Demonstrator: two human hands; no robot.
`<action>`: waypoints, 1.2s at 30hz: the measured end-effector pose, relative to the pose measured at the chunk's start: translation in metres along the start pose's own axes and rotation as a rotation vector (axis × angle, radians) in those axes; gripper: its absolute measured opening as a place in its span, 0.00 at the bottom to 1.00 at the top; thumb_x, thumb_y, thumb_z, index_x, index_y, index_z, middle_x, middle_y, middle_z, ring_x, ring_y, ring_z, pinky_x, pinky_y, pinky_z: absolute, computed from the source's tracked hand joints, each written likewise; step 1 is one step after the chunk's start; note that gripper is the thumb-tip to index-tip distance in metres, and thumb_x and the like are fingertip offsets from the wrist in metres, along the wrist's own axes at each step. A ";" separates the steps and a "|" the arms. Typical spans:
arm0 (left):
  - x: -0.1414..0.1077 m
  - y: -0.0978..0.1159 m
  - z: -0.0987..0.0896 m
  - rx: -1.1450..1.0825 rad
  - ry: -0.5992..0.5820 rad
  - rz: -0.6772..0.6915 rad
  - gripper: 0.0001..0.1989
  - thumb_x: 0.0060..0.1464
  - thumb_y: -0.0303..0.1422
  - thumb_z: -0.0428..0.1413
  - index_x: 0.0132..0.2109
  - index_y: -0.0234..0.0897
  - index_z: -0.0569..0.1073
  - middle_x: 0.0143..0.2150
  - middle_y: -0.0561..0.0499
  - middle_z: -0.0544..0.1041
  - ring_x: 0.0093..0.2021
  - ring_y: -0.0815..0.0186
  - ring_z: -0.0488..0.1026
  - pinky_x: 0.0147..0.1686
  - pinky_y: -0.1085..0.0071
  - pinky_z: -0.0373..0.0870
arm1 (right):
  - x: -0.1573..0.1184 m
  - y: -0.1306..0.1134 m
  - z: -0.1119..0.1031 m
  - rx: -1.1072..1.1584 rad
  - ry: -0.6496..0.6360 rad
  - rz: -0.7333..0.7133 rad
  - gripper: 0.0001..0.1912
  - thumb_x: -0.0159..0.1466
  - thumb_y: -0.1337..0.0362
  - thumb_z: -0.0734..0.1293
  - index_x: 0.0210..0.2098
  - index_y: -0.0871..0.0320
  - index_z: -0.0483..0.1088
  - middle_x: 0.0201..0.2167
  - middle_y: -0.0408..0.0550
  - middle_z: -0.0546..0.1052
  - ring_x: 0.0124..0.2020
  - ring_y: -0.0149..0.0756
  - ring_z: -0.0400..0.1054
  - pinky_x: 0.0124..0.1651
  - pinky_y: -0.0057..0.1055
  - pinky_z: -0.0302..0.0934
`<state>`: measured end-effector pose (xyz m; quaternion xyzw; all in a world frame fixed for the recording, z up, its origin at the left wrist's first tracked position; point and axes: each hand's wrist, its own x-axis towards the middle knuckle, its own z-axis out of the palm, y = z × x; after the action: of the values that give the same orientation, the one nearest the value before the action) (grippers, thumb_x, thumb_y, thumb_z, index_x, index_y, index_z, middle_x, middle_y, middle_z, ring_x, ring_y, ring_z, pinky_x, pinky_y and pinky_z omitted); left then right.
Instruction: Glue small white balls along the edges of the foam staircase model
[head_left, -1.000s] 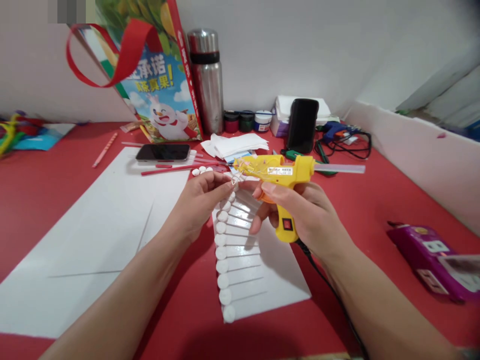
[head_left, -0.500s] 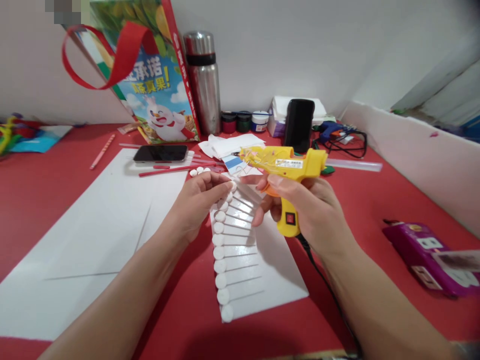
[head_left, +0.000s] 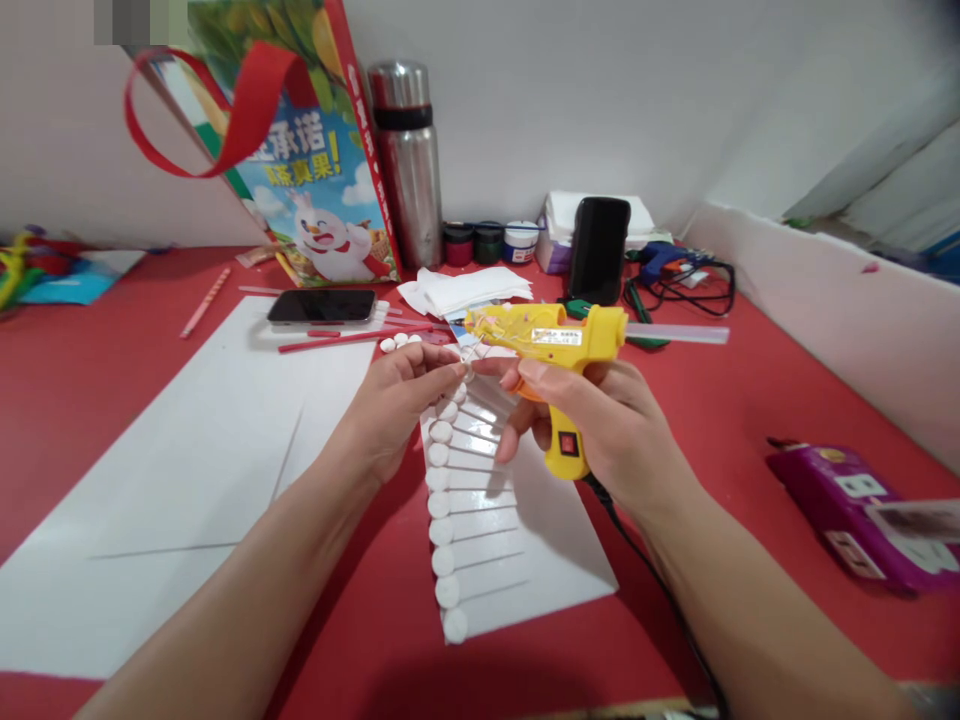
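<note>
Gripping the yellow glue gun (head_left: 600,342), the right hand (head_left: 619,415) is closed round its handle, with the index finger reaching forward under the nozzle. The left hand (head_left: 375,410) has thumb and forefinger pinched together at the far end of a curved row of white discs (head_left: 442,531); whether a disc is between them, I cannot tell. The discs lie along the left edge of a white card (head_left: 559,570) on the red tabletop (head_left: 367,650), with grey lines running inward from them.

The likeliest trouble is a burn, since the nozzle sits just above the left fingertips and the right forefinger, and a small dip or a drip could reach skin if the gun is hot. Thin strands trail round the nozzle and could snag a disc or land across the card. A brush of the left fingers might nudge the nearest discs off their curve. The black cord (head_left: 637,548) runs beside the right forearm, so a tug on it could jerk the nozzle.
</note>
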<state>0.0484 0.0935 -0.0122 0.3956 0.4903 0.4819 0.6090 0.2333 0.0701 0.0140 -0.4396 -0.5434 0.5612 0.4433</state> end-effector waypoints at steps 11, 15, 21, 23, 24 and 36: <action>0.000 0.001 0.003 -0.028 0.017 -0.028 0.11 0.47 0.31 0.68 0.35 0.36 0.74 0.30 0.54 0.76 0.31 0.69 0.72 0.33 0.71 0.64 | -0.001 0.000 0.001 -0.060 -0.036 -0.026 0.14 0.69 0.55 0.67 0.32 0.58 0.75 0.16 0.44 0.76 0.14 0.29 0.63 0.17 0.26 0.49; -0.001 -0.002 0.000 -0.001 -0.010 -0.033 0.11 0.50 0.35 0.68 0.36 0.37 0.75 0.29 0.54 0.75 0.28 0.70 0.69 0.31 0.72 0.63 | 0.001 -0.001 0.000 0.037 0.048 -0.062 0.13 0.67 0.56 0.68 0.32 0.58 0.76 0.20 0.45 0.76 0.18 0.35 0.73 0.18 0.28 0.50; 0.001 -0.004 0.000 -0.015 -0.051 -0.058 0.12 0.57 0.41 0.63 0.36 0.36 0.77 0.33 0.51 0.75 0.30 0.69 0.68 0.28 0.73 0.62 | 0.003 -0.007 -0.005 0.174 0.167 -0.106 0.10 0.66 0.61 0.68 0.30 0.59 0.74 0.37 0.51 0.83 0.18 0.31 0.73 0.22 0.29 0.57; 0.003 -0.005 0.002 -0.015 -0.055 -0.045 0.12 0.56 0.40 0.64 0.35 0.35 0.76 0.30 0.53 0.72 0.28 0.72 0.65 0.26 0.74 0.59 | 0.006 -0.005 -0.007 0.239 0.213 -0.133 0.10 0.66 0.62 0.67 0.30 0.60 0.73 0.39 0.52 0.83 0.17 0.30 0.72 0.22 0.29 0.60; 0.003 -0.006 0.002 -0.010 -0.053 -0.036 0.12 0.55 0.40 0.65 0.34 0.35 0.76 0.29 0.54 0.71 0.26 0.73 0.62 0.25 0.75 0.57 | 0.008 -0.003 -0.009 0.269 0.238 -0.148 0.11 0.66 0.62 0.67 0.30 0.60 0.74 0.38 0.52 0.83 0.16 0.29 0.70 0.22 0.29 0.61; 0.004 -0.008 0.006 -0.008 0.036 -0.022 0.16 0.49 0.34 0.68 0.45 0.34 0.77 0.28 0.54 0.74 0.25 0.72 0.66 0.26 0.75 0.58 | 0.014 0.006 -0.010 0.296 0.252 -0.160 0.14 0.66 0.59 0.67 0.26 0.59 0.75 0.32 0.49 0.82 0.14 0.27 0.66 0.17 0.26 0.60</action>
<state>0.0564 0.0961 -0.0193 0.3792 0.5035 0.4843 0.6068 0.2398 0.0857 0.0078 -0.3920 -0.4285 0.5385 0.6104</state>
